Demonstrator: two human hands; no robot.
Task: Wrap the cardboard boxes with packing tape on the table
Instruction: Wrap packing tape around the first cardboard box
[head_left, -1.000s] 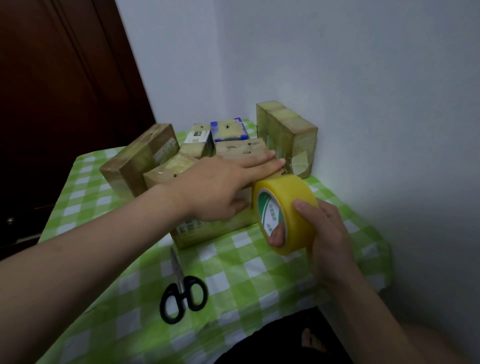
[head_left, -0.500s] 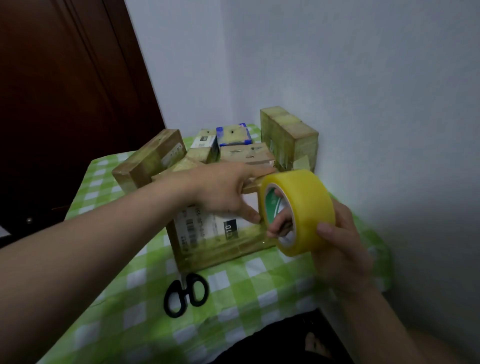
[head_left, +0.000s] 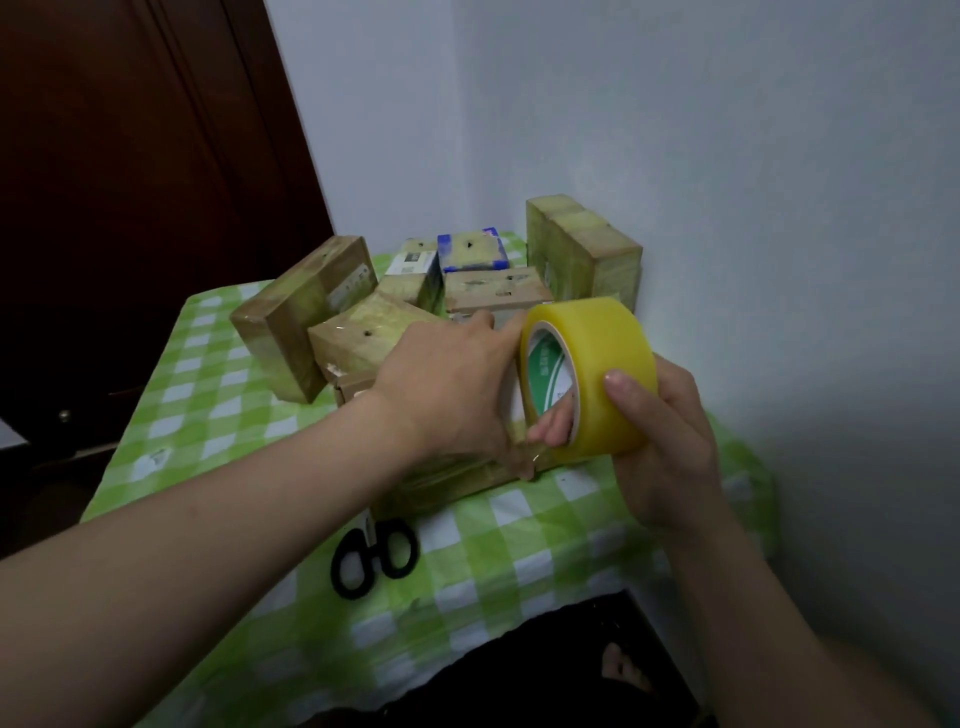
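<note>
Right hand (head_left: 670, 441) grips tape roll (head_left: 608, 358); left hand (head_left: 447, 384) presses box (head_left: 457, 480).

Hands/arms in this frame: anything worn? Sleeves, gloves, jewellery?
Nothing worn that shows. Left hand and right hand are ungloved, no rings visible. Left forearm and right forearm are bare to the frame edge: no sleeve, watch or bracelet in view. The right thumbnail looks unpainted.

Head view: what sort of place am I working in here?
Probably a room in a home, used as a packing corner: a small table with a green checked cloth pushed into the corner of plain walls, a dark wooden door at left, taped boxes piled behind.
</note>
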